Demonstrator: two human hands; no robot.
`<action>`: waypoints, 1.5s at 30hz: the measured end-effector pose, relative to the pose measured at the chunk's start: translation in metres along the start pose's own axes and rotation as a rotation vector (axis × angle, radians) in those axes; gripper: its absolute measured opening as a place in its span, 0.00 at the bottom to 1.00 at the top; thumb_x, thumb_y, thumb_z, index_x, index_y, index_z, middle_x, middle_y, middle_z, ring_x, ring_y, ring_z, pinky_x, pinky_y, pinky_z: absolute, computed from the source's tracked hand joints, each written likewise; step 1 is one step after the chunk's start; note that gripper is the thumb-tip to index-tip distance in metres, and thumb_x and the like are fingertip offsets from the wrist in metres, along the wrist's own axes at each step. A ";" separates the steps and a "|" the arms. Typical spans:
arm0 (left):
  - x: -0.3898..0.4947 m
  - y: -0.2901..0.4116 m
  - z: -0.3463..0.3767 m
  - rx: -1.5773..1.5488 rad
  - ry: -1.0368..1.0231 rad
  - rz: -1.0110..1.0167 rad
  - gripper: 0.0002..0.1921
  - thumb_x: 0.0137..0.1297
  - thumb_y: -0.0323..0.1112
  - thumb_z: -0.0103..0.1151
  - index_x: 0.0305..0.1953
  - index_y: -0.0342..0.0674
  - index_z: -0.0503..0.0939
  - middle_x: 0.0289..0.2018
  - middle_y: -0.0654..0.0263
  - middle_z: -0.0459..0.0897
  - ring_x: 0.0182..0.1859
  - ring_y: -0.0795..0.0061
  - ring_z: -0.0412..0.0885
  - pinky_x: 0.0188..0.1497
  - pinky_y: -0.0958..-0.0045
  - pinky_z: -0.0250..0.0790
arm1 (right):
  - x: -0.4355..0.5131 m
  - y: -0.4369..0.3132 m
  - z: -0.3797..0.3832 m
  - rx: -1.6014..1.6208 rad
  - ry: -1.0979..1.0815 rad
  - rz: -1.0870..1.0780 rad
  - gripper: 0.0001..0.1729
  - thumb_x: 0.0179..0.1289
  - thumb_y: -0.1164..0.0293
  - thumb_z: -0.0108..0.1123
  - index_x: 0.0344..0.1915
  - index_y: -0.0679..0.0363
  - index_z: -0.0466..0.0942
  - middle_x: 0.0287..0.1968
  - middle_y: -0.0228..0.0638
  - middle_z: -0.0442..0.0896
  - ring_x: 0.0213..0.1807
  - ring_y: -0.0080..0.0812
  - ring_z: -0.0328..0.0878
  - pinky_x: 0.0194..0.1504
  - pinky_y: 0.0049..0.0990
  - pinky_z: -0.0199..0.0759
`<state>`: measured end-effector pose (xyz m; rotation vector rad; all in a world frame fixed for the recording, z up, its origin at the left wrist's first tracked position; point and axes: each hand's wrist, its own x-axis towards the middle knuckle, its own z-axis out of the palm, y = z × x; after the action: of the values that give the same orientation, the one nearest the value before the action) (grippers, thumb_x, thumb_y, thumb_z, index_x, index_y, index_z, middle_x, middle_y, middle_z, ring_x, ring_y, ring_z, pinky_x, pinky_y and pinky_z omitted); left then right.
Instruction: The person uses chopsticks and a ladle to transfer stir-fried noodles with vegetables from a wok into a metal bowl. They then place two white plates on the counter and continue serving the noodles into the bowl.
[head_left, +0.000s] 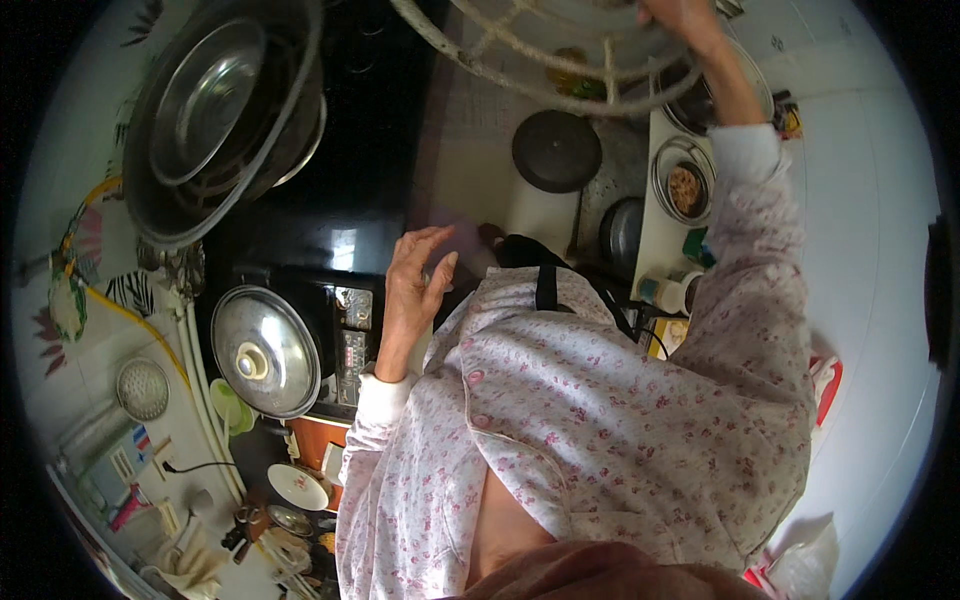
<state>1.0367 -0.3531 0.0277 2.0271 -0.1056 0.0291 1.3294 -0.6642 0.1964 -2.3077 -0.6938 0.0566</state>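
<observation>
At the top right, my right hand (682, 22) grips a large round pale rack or basket (611, 71) with ring-shaped ribs; the frame's top edge cuts off part of both. My left hand (418, 277) is raised in front of my body, beside the black stove top, with thumb and fingers apart and nothing in it. Left of this hand, a domed metal lid (266, 351) with a pale knob covers a pot or pan on a cooker with a control panel (354, 346). A large metal pan (289, 97) with a smaller metal bowl (208, 101) inside stands at the upper left.
A dark round lid or pan (556, 151) lies low, ahead of me. On the right, a narrow shelf (651, 180) holds a bowl of brown food (684, 189) and jars (661, 291). A yellow hose (139, 319) and pale pipes (196, 375) run along the left wall.
</observation>
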 end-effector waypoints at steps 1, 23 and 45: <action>0.004 0.000 0.006 0.003 -0.065 0.005 0.15 0.64 0.28 0.61 0.51 0.33 0.80 0.48 0.53 0.80 0.51 0.55 0.76 0.54 0.65 0.68 | -0.027 0.029 0.012 -0.012 0.066 0.086 0.20 0.62 0.62 0.65 0.51 0.56 0.76 0.30 0.33 0.78 0.29 0.26 0.76 0.31 0.30 0.74; -0.077 -0.213 0.220 0.139 -0.505 -0.744 0.17 0.67 0.29 0.59 0.56 0.35 0.76 0.46 0.50 0.82 0.47 0.58 0.83 0.47 0.63 0.79 | -0.265 0.647 0.509 0.006 0.297 0.989 0.01 0.61 0.76 0.60 0.32 0.61 0.77 0.28 0.42 0.79 0.25 0.35 0.77 0.25 0.34 0.72; -0.062 -0.248 0.264 0.172 -0.460 -0.810 0.17 0.65 0.26 0.60 0.55 0.36 0.77 0.45 0.52 0.82 0.49 0.60 0.82 0.48 0.67 0.77 | -0.269 0.722 0.530 -0.015 -0.029 1.164 0.38 0.52 0.70 0.63 0.65 0.61 0.66 0.60 0.58 0.75 0.61 0.54 0.73 0.59 0.41 0.70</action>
<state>0.9899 -0.4765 -0.3152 2.0763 0.4456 -0.9618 1.3131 -0.8984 -0.7090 -2.4088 0.7036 0.6050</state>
